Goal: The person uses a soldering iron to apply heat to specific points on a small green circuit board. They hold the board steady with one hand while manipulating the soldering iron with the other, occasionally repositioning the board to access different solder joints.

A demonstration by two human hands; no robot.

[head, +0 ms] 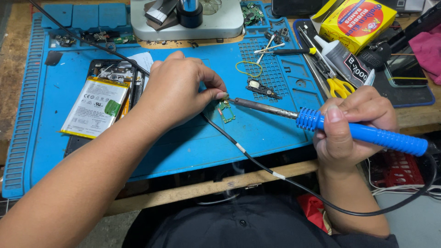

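My right hand [351,124] grips the blue handle of a soldering iron [367,134]; its metal tip points left and touches a small green circuit board [226,111] on the blue work mat [193,142]. My left hand [177,89] rests on the mat with thumb and forefinger pinched at the top of that small board, right by the iron's tip. What the fingers pinch is too small to tell. A black cable [257,163] runs from under my left hand toward the table's front edge.
An opened phone with a white and yellow battery [94,106] lies left. A microscope base [188,20] stands at the back. A yellow rubber band [249,69], small black part [262,88], yellow-handled scissors [339,85], glue tube [344,57] and yellow box [358,23] sit right.
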